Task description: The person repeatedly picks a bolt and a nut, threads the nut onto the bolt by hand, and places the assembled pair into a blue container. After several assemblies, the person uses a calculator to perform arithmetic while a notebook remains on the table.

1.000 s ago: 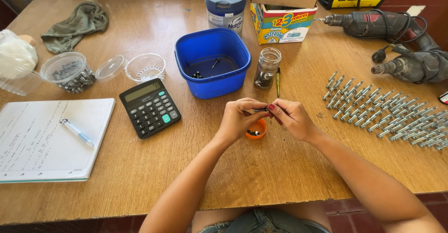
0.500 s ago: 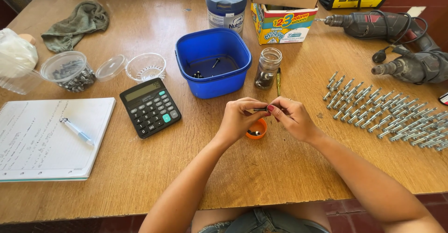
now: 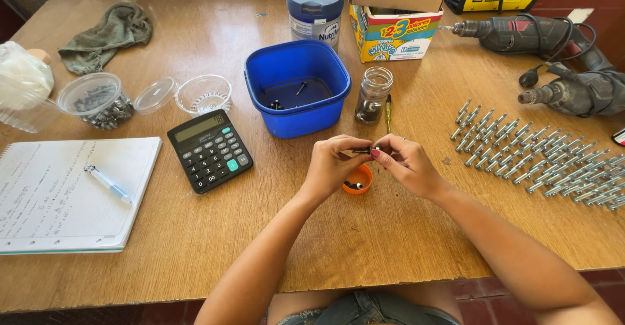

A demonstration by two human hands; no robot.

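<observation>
You pinch a small dark bolt (image 3: 362, 150) between both hands over the wooden table (image 3: 195, 247), left hand (image 3: 335, 165) and right hand (image 3: 405, 165) fingertips clamped on its ends, just above a little orange cap (image 3: 358, 179). Your fingers hide most of the bolt, so its thread and head are unreadable; the cap is half covered.

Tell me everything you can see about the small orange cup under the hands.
The small orange cup is a shallow round dish, plastic by its look, standing upright and open on the wooden table. Only its near part shows; the left hand covers the rest from above, and whether it touches the cup cannot be told. A few small dark pieces lie inside. It sits in front of the blue tub, directly below the small dark part pinched between both hands.
</observation>
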